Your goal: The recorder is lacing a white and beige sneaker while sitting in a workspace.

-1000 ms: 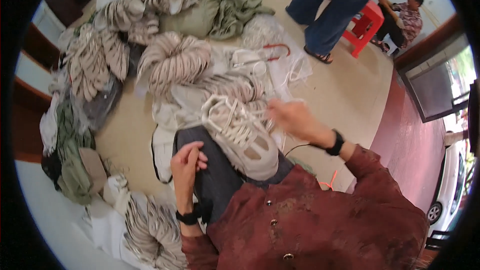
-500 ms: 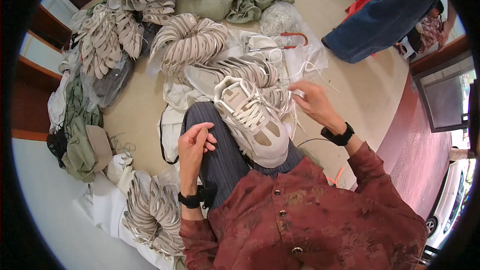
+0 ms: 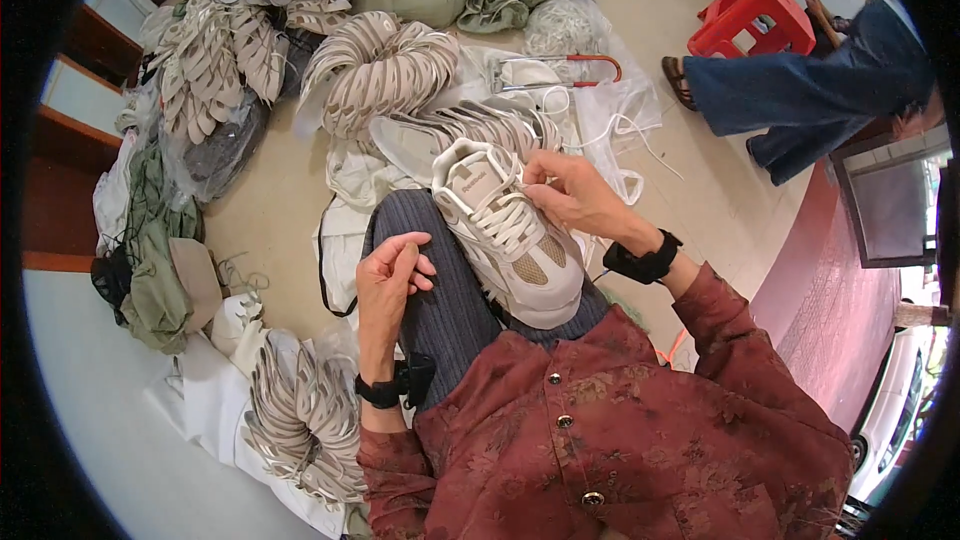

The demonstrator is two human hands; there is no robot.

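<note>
Several fanned bundles of beige shoe uppers [image 3: 215, 50] lie on the floor at my far left, with more of them [image 3: 305, 420] heaped on white cloth by my left hip, close enough, I judge, to be reached without getting up. Next along, my left hand [image 3: 388, 275] rests on my grey-trousered knee [image 3: 440, 290], fingers curled loosely with the thumb against them; it holds nothing that I can see, so I take it as idle, parked there while the other hand works. In the middle, the beige and white sneaker [image 3: 505, 235] sits propped on my lap with its toe toward my body and its opening away, which puts the lacing face up under my eyes. My right hand [image 3: 575, 195] is at the top of the shoe's tongue, fingertips pinched on the white lace [image 3: 535, 180] near the upper eyelets, a closed, fine grip suited to drawing the lace through. Beyond it more white laces [image 3: 610, 135] trail over clear plastic on the floor. Further right stands a red plastic stool [image 3: 750, 15], and beside it another person's legs in blue jeans [image 3: 800, 90], well apart from my hands
</note>
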